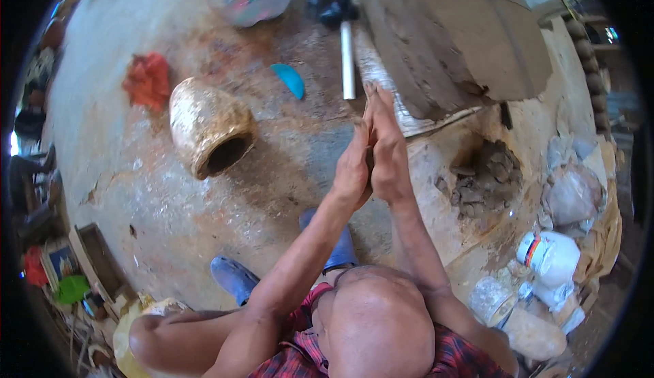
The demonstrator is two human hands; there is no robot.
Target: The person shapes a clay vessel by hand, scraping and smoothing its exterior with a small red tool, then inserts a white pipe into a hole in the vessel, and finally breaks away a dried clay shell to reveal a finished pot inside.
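Straight ahead of me, my left hand (353, 167) and my right hand (390, 149) are pressed palm to palm, fingers stretched away from me. A dark strip shows between the palms near the wrists; whether it is clay or shadow I cannot make out. Beyond the fingertips lies a white tube (348, 64), with a blue half-moon scraper (289, 81) to its left. On the left, a rough, pale hollow form (206, 115) rests on its side, its dark opening turned toward me. To the right sits a heap of grey-brown clay lumps (489, 184).
A large brown sheet (484, 34) covers the far right. At the back are a black round bundle (329, 3) and a shallow dish (257, 3). A crumpled orange cloth or bag (146, 80) lies left; a white jar (550, 259) and bags stand right. Blue shoes (235, 277) are near me.
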